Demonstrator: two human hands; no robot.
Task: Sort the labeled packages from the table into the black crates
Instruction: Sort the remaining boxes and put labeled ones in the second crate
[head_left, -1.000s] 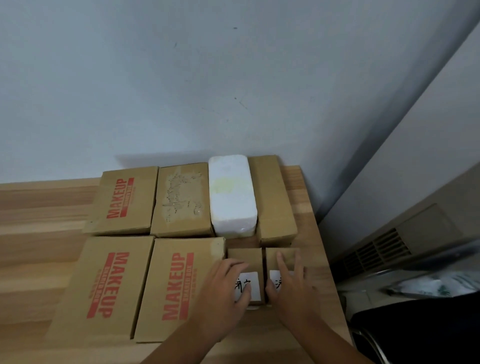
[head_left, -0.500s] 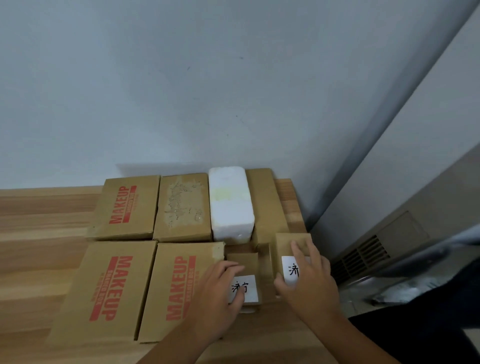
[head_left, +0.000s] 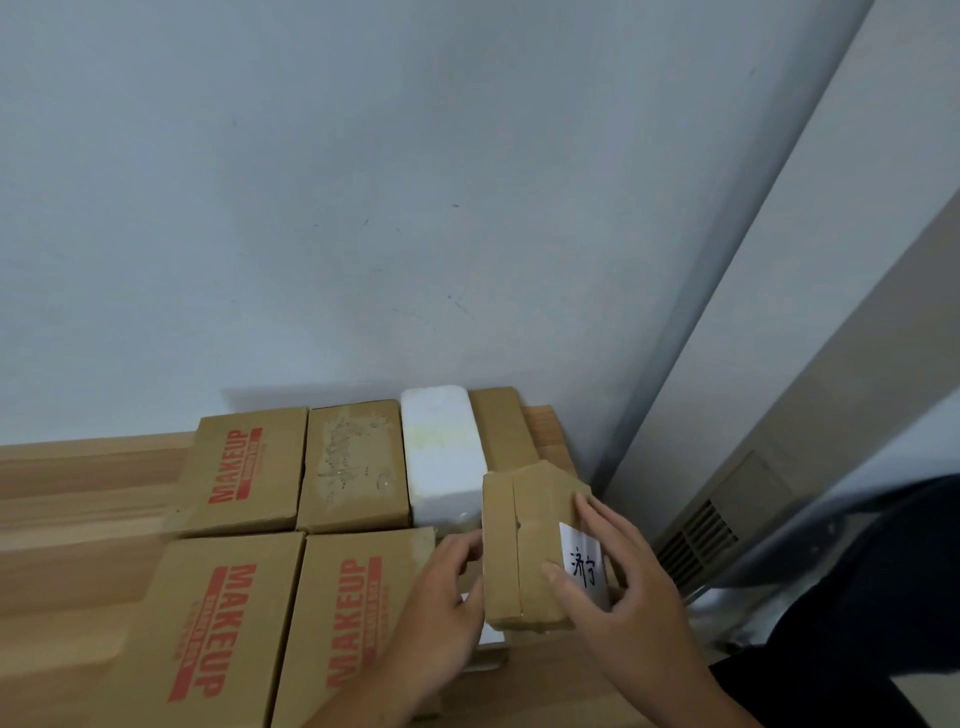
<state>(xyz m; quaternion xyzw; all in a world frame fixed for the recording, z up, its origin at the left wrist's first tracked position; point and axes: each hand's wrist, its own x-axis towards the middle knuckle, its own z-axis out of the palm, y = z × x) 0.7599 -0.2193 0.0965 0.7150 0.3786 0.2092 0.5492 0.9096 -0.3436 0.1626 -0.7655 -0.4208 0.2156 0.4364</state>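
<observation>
From the head camera, a pale wooden table (head_left: 78, 499) with visible plank grain runs to a plain grey-white wall (head_left: 363, 208), whose lightly scuffed paint fills the upper part of the view. At the right the wall meets a corner, and below it a grey unit with a slatted vent (head_left: 701, 535) stands beside the table's right end.

Cardboard boxes lie flat in two rows on the table: three printed "MAKEUP" in red (head_left: 244, 467), a plain one with a torn-off patch on top (head_left: 353, 467), a white foam block (head_left: 441, 457), and a narrow brown box (head_left: 506, 426) at the far right against the wall.

Near the table's right end, the right hand (head_left: 618, 577) grips a small brown package (head_left: 530, 551) with a white handwritten label (head_left: 584, 564), fingers curled round its right side, thumb across the front; it is tilted and lifted off the surface. The left hand (head_left: 441, 608) rests beside its left edge, over a second small package (head_left: 491, 642) that is mostly hidden; whether those fingers grasp anything cannot be told.
</observation>
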